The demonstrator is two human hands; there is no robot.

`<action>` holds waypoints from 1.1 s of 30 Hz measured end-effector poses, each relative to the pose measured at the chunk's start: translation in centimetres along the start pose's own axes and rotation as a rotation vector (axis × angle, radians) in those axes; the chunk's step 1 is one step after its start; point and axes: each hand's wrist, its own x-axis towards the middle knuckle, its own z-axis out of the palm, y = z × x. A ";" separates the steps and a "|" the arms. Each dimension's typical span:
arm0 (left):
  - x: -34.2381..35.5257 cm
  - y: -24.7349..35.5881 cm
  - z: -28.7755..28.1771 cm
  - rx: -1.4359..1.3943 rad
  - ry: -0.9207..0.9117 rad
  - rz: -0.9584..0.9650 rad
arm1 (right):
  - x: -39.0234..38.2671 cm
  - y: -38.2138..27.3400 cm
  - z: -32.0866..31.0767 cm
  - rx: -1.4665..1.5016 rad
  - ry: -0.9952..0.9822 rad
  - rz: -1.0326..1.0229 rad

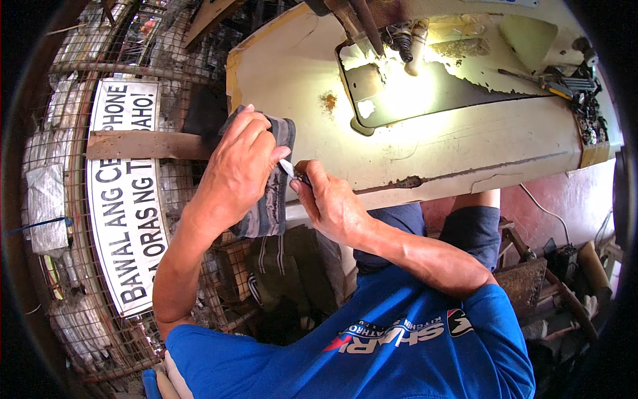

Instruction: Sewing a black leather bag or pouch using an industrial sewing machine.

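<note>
A folded piece of grey and black striped cloth (271, 206) hangs off the left end of the worktable. My left hand (238, 159) is closed around its upper part, with the thumb toward the cloth's right edge. My right hand (332, 201) pinches a small tool with a pale, pointed tip (286, 168). That tip meets the cloth edge just under my left thumb. Fingers cover the rest of the tool, so its exact kind cannot be made out.
The worn cream worktable (306, 86) carries a sewing machine (362, 26) under a bright light. A dark plate (425, 110) lies beneath the needle area. Small tools and metal parts (588, 100) crowd the right end. Wire mesh with a white sign (123, 199) stands left.
</note>
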 end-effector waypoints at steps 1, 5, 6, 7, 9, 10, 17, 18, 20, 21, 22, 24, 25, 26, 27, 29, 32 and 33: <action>0.2 -0.2 0.0 0.000 0.000 0.002 | -0.1 0.1 -0.2 0.000 0.002 0.000; -0.2 -1.3 -0.1 -0.060 -0.045 -0.033 | -2.5 0.1 -4.0 -0.121 -0.040 0.007; -0.8 -1.4 -0.7 -0.306 0.017 -0.080 | -3.3 0.2 -6.2 -0.282 0.019 0.035; -1.4 -1.4 -1.2 -0.556 0.079 -0.129 | -3.6 -0.6 -9.1 -0.494 0.022 0.221; -2.4 -1.3 -2.7 -0.786 0.230 -0.189 | -4.1 3.3 -15.5 -1.105 0.326 0.192; -2.9 -0.7 -3.4 -0.811 0.254 -0.229 | -3.9 4.2 -19.5 -1.104 0.548 -0.109; -7.2 2.0 -0.2 -0.413 -0.138 -0.240 | -3.0 3.8 -29.2 -1.613 0.788 -0.239; -8.2 2.5 1.3 -0.348 -0.103 -0.277 | -3.8 3.8 -29.8 -1.488 0.812 -0.420; -9.5 2.9 4.5 -0.215 -0.003 -0.321 | -8.1 5.1 -33.3 -1.643 1.156 -0.306; -10.2 3.0 5.7 -0.145 0.094 -0.268 | -10.4 7.3 -35.3 -1.567 1.395 -0.050; -11.4 2.6 7.1 -0.180 0.155 -0.243 | -11.3 7.6 -35.6 -1.041 1.540 0.045; -12.2 2.2 8.5 -0.225 0.269 -0.210 | -13.9 9.1 -39.9 -0.537 1.546 0.298; -11.8 2.1 8.6 -0.224 0.281 -0.208 | -13.7 9.4 -40.1 -0.539 1.549 0.285; -11.1 1.9 8.4 -0.300 0.403 -0.255 | -13.5 9.7 -40.2 -0.341 1.493 0.301; -10.4 1.5 7.8 -0.371 0.527 -0.299 | -12.9 9.9 -40.2 -0.141 1.427 0.311; -9.7 0.8 6.1 -0.405 0.662 -0.377 | -13.6 11.0 -41.3 -0.109 1.471 0.285; -8.5 0.0 4.1 -0.622 0.901 -0.354 | -12.8 10.7 -39.8 -0.144 1.493 0.253; -7.8 -0.4 3.9 -0.654 0.970 -0.326 | -14.3 11.9 -41.5 -0.244 1.433 0.220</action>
